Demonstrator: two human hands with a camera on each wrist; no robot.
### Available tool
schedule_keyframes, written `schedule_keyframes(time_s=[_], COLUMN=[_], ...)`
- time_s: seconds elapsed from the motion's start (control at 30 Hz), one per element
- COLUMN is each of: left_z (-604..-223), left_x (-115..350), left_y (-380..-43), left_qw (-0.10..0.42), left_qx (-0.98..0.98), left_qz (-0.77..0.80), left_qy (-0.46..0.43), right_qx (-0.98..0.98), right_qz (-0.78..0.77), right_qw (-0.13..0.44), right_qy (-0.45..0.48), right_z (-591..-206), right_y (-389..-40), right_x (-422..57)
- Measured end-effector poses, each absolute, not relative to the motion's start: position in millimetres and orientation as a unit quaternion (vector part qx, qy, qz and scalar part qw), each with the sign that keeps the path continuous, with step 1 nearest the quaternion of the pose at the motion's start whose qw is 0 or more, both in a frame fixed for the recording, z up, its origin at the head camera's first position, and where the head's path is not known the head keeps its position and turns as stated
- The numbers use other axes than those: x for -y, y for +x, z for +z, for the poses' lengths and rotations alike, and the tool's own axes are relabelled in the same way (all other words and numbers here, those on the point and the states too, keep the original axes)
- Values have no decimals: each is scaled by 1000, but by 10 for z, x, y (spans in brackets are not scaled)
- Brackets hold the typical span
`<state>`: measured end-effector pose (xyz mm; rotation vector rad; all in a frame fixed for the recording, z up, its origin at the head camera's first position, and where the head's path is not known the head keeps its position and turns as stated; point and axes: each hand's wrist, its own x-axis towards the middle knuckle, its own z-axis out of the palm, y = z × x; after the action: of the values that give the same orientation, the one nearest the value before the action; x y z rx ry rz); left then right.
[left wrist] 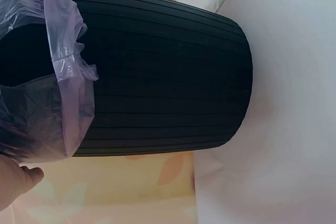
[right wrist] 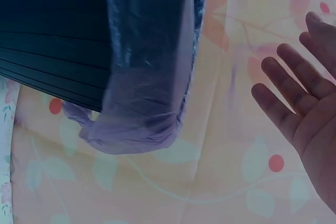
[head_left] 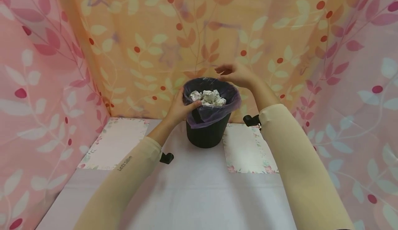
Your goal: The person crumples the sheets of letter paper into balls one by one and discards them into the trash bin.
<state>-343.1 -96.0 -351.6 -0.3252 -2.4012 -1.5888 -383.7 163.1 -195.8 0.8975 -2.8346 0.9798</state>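
Note:
A black ribbed trash bin (head_left: 206, 136) stands upright near the back of the table, lined with a translucent purple bag (head_left: 214, 114) folded over its rim. Several crumpled white paper balls (head_left: 208, 97) lie inside the bag. My left hand (head_left: 181, 107) holds the bin's left rim through the bag, thumb across the front edge and fingers along the side, partly hidden. Beyond the right rim, my right hand (head_left: 234, 75) is raised with nothing in it. Its fingers (right wrist: 283, 80) are spread and relaxed in the right wrist view, apart from the bag.
A white sheet with a floral border (head_left: 121, 140) lies left of the bin, and another floral-bordered sheet (head_left: 248, 150) lies to its right. Patterned curtains (head_left: 149, 57) hang close behind the bin and at both sides. A pale cloth (head_left: 199, 195) covers the table.

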Motion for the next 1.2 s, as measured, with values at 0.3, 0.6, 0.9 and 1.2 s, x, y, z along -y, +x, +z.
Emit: schedule_keyframes(time_s=[0.3, 0.6, 0.9, 1.2], left_z=[-3553, -3579, -3545, -3555], left_x=[985, 1030, 1166, 1393], left_y=[-3457, -3456, -3297, -3122], left_qw=[128, 135, 105, 98], left_qx=[807, 769, 794, 817], left_qz=[-561, -602, -581, -544], left_qy=[-132, -170, -142, -165], right_qx=[884, 877, 865, 831], right_qz=[364, 373, 404, 448], right_qw=[20, 33, 67, 145], right_qy=[292, 300, 289, 297], right_z=[-2126, -2206, -2311, -2560], right_y=[-3666, -3455, -3282, -3077], right_x=[-1694, -1869, -1948, -1879])
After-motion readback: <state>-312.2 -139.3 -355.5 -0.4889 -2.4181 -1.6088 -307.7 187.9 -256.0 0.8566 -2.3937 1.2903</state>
